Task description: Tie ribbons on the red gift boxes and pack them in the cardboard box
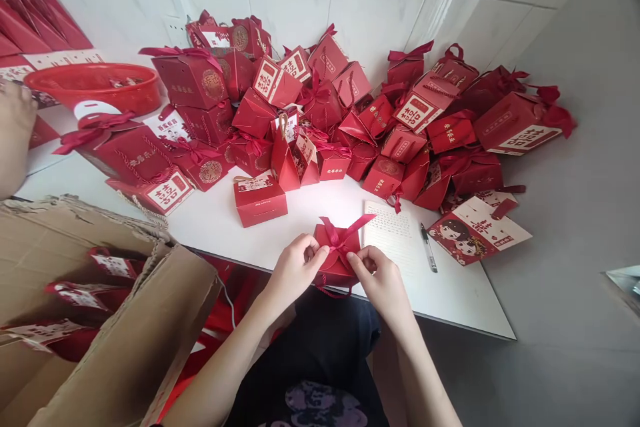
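Note:
A small red gift box (336, 272) sits at the table's front edge, with a crimson ribbon bow (341, 235) on its top and a twisted red cord hanging at its front. My left hand (299, 265) pinches the bow's left side between thumb and forefinger. On the right side of the bow, my right hand (379, 273) has its thumb and forefinger pressed together on the ribbon. Behind the box and to the left stands another red box (260, 200) without a bow. An open notebook (395, 233) with handwriting lies beside my right hand.
Many red boxes and bags (325, 107) are heaped along the wall. A pen (429, 248) and a printed card box (475, 230) lie right. A red basin (100, 87) is back left, near another person's hand (15, 127). A cardboard carton (165, 307) stands front left.

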